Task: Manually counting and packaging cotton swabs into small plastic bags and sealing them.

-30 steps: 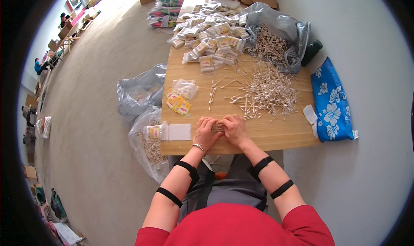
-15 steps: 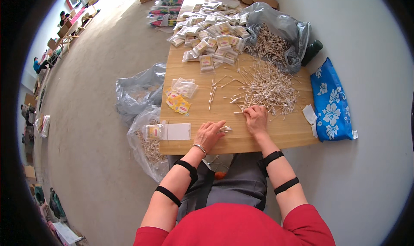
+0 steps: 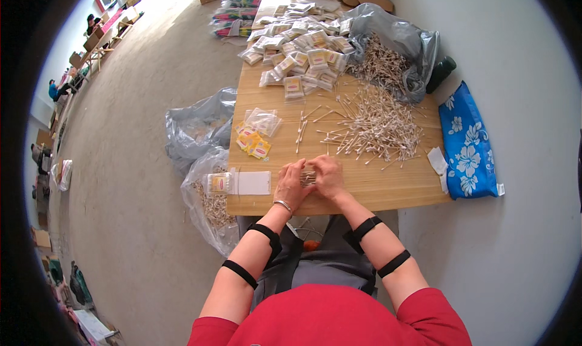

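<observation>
Between my two hands, low over the near part of the table, is a small bundle of cotton swabs (image 3: 308, 178). My left hand (image 3: 291, 185) closes round its left side, and my right hand (image 3: 327, 176) grips it from the right. The fingers partly hide the swabs. To the left, at the table's edge, lies a clear packet filled with swabs (image 3: 219, 183) with a white card (image 3: 253, 183) beside it. Beyond my hands spreads a loose heap of cotton swabs (image 3: 379, 125). Yellow printed cards (image 3: 253, 143) and clear empty bags (image 3: 264, 122) rest at the left.
Filled swab packets (image 3: 306, 58) pile up at the table's far end. A grey plastic bag of swabs (image 3: 385, 61), a dark green bottle (image 3: 441, 73) and a blue flowered pouch (image 3: 468, 143) line the right side by the wall. Plastic bags (image 3: 209, 194) stand left of the table.
My right hand has moved left from the edge of the loose heap to meet my left hand. Both now hold the swab bundle together.
</observation>
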`<control>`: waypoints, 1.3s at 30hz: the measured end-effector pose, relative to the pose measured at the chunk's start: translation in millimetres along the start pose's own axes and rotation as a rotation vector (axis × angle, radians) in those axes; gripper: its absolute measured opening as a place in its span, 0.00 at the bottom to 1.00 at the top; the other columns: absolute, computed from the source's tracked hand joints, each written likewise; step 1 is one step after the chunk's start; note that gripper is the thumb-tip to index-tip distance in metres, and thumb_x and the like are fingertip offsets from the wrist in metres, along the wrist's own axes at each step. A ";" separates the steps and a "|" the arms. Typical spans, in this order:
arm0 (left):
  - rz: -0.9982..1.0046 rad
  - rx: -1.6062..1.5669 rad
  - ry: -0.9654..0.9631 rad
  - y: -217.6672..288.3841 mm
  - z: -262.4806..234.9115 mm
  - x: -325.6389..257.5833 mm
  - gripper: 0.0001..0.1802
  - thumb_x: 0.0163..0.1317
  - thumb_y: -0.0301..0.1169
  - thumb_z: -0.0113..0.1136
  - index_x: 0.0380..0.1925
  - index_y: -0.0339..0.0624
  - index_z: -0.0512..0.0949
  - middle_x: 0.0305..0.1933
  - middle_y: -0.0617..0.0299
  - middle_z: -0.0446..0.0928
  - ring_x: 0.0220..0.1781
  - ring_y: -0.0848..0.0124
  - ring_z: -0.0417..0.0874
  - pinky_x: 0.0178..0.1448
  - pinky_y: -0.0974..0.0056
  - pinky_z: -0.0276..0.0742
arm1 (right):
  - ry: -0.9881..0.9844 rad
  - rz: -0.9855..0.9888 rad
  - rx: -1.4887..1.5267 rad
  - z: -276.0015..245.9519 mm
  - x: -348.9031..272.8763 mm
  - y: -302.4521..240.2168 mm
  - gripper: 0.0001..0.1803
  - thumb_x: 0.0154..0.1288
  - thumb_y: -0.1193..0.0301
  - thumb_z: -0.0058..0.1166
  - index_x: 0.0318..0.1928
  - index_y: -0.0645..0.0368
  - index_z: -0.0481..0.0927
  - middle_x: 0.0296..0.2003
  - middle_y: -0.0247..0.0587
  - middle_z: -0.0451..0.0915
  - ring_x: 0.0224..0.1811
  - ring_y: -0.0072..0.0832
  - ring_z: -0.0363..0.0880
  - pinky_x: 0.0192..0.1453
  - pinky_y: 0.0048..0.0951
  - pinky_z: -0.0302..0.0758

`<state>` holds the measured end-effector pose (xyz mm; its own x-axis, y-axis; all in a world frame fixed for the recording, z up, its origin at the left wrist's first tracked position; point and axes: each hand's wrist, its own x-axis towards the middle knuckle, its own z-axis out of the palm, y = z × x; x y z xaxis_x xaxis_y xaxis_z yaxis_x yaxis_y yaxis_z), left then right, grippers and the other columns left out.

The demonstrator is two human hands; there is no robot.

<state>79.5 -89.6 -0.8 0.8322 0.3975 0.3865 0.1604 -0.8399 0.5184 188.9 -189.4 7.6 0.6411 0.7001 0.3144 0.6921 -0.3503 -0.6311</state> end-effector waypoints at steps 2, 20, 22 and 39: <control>-0.093 -0.199 -0.043 4.6 -5.7 2.1 0.44 0.36 0.41 0.76 0.56 0.43 0.66 0.45 0.56 0.75 0.51 0.57 0.73 0.58 0.57 0.70 | 0.136 0.046 0.055 -4.6 -2.7 9.7 0.11 0.56 0.74 0.50 0.40 0.52 0.80 0.37 0.38 0.77 0.44 0.36 0.73 0.50 0.37 0.66; -0.010 -0.393 -0.181 -4.4 -22.4 7.8 0.49 0.36 0.31 0.76 0.61 0.40 0.62 0.59 0.50 0.66 0.62 0.53 0.65 0.66 0.57 0.64 | -0.030 -0.143 -0.013 -2.0 -24.1 -2.8 0.22 0.61 0.75 0.46 0.57 0.62 0.69 0.60 0.50 0.66 0.66 0.44 0.59 0.71 0.42 0.53; -0.039 -0.375 -0.236 -8.5 -31.7 2.6 0.49 0.36 0.30 0.76 0.62 0.40 0.61 0.60 0.49 0.66 0.63 0.53 0.64 0.66 0.57 0.64 | -0.223 -0.218 -0.305 -5.6 -33.6 -6.1 0.28 0.65 0.63 0.46 0.63 0.61 0.63 0.65 0.49 0.59 0.70 0.42 0.52 0.73 0.44 0.47; -0.020 -0.018 0.136 -10.0 -35.3 -8.8 0.28 0.50 0.31 0.67 0.53 0.40 0.71 0.54 0.51 0.72 0.59 0.54 0.69 0.65 0.55 0.62 | -0.129 -0.084 -0.147 -4.7 -37.5 -3.0 0.40 0.60 0.59 0.52 0.66 0.67 0.52 0.68 0.55 0.51 0.73 0.46 0.44 0.74 0.44 0.44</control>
<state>51.8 -71.6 17.5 0.7489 0.4620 0.4751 0.1659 -0.8248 0.5405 164.4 -217.6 1.0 0.5380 0.8012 0.2621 0.7883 -0.3680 -0.4931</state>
